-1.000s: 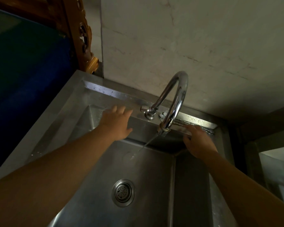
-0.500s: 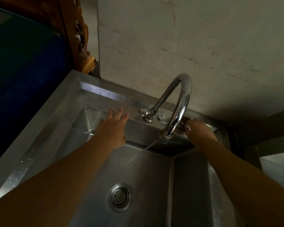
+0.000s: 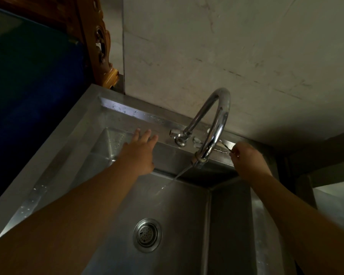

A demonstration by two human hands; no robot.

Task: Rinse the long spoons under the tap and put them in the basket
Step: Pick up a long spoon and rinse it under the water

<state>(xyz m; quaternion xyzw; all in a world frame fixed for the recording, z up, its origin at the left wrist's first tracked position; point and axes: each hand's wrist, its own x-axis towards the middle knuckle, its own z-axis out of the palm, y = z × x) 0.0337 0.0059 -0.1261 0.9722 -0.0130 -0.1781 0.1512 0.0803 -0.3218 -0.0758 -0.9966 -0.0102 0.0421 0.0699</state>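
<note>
A curved chrome tap (image 3: 216, 124) arches over the steel sink (image 3: 179, 215) and a thin stream of water (image 3: 173, 180) runs from its spout. My right hand (image 3: 248, 161) is closed at the sink's back ledge, right of the spout, pinching thin twisted metal long spoons (image 3: 223, 147) by their handles; they lie partly behind the tap. My left hand (image 3: 139, 151) hovers over the back left of the basin, fingers spread and holding nothing. No basket is in view.
The tap's handle and base (image 3: 179, 135) sit on the wet back ledge. A round drain strainer (image 3: 147, 234) lies in the basin floor. A tiled wall (image 3: 226, 46) rises behind; a carved wooden post (image 3: 99, 46) stands at the left.
My right hand has closed on the long spoons at the back ledge and lifted them a little. My left hand stayed spread over the basin. The view shifted slightly.
</note>
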